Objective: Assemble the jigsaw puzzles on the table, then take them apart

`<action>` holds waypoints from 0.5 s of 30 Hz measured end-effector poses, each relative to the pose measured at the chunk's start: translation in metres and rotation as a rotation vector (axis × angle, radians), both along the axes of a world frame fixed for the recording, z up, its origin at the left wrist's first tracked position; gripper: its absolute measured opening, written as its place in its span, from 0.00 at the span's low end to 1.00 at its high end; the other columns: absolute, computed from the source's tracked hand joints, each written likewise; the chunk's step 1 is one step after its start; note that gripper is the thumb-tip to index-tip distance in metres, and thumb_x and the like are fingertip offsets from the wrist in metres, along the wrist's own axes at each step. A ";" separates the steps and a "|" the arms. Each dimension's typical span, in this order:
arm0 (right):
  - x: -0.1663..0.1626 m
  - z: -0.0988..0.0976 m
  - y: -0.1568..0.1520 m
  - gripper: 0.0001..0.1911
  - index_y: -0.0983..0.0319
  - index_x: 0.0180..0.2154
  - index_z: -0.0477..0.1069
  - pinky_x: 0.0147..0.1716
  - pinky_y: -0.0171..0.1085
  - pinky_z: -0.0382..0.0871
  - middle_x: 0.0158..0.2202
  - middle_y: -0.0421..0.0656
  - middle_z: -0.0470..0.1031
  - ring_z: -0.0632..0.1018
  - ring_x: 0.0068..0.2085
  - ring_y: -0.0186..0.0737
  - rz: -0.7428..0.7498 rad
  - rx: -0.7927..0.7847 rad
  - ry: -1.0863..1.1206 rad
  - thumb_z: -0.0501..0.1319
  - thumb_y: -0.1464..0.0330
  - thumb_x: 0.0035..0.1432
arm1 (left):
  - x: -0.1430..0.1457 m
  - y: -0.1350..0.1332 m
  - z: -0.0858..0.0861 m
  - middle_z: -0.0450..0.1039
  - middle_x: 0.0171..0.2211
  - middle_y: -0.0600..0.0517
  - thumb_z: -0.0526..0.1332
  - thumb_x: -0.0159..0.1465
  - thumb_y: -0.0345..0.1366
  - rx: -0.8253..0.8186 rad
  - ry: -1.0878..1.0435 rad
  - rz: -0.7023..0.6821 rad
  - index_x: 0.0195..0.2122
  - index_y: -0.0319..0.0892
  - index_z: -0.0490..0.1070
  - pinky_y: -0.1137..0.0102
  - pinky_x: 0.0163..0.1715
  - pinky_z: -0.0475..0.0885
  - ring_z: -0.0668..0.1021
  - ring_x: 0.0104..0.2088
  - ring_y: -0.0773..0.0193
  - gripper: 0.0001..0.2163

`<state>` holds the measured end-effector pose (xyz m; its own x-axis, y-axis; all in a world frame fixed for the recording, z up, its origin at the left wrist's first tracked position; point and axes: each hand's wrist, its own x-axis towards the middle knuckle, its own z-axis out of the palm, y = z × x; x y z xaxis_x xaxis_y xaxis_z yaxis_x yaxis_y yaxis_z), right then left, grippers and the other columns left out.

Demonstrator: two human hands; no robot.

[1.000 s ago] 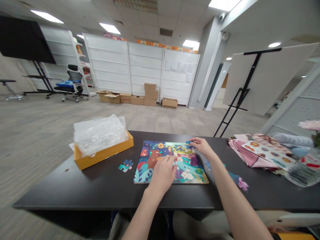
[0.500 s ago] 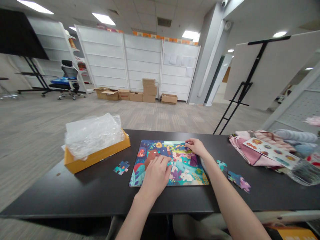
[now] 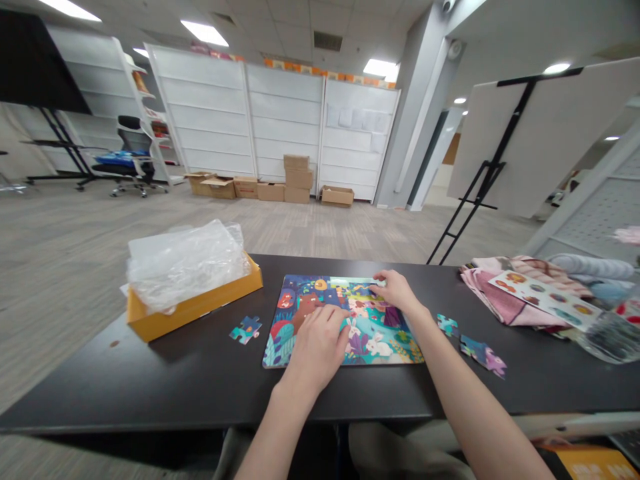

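Note:
A colourful jigsaw puzzle (image 3: pixel 380 348) with animal pictures lies on the black table, mostly filled in. My left hand (image 3: pixel 320 340) rests flat across its middle, fingers stretched forward and covering part of the picture. At the far right edge of the puzzle is my right hand (image 3: pixel 393 291), its thumb and fingertips a little apart over the top row; no piece shows clearly between them. A pale strip shows along the top row, left of that hand. Loose puzzle pieces (image 3: pixel 246 329) lie left of the board. On the right are another piece (image 3: pixel 447 325) and several joined or overlapping pieces (image 3: pixel 483 355).
A yellow box (image 3: pixel 200 313) holding clear plastic wrap (image 3: pixel 187 263) sits at the table's left. Folded pink cloths (image 3: pixel 493 293), a sticker sheet (image 3: pixel 545 300) and a clear plastic bag (image 3: pixel 613 337) lie at the right. Beyond the table stands a board on a black stand (image 3: pixel 493 160).
My right fingertips have spread slightly from the thumb at the puzzle's top edge. My left hand stays on the puzzle, its fingers shifted slightly. The view has moved a little.

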<state>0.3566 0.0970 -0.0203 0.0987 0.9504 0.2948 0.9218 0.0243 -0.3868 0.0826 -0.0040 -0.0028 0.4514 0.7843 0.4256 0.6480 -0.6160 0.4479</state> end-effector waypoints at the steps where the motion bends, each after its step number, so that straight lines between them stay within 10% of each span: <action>1: -0.002 0.001 -0.001 0.12 0.62 0.42 0.81 0.41 0.39 0.70 0.41 0.50 0.81 0.80 0.39 0.45 0.016 0.015 -0.014 0.68 0.67 0.55 | -0.001 0.000 0.000 0.77 0.47 0.47 0.57 0.69 0.30 0.004 -0.003 0.002 0.48 0.44 0.72 0.58 0.48 0.73 0.78 0.49 0.52 0.09; 15: -0.019 0.006 -0.013 0.08 0.59 0.37 0.83 0.37 0.35 0.68 0.37 0.45 0.80 0.78 0.36 0.41 0.260 -0.047 -0.104 0.66 0.64 0.60 | -0.015 0.000 0.000 0.77 0.46 0.47 0.57 0.70 0.30 0.053 0.003 0.008 0.45 0.44 0.73 0.59 0.48 0.73 0.78 0.47 0.54 0.07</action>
<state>0.3372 0.0836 -0.0141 -0.1784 0.9527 0.2460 0.9218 0.2493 -0.2969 0.0673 -0.0039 -0.0024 0.4464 0.7643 0.4654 0.6544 -0.6336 0.4128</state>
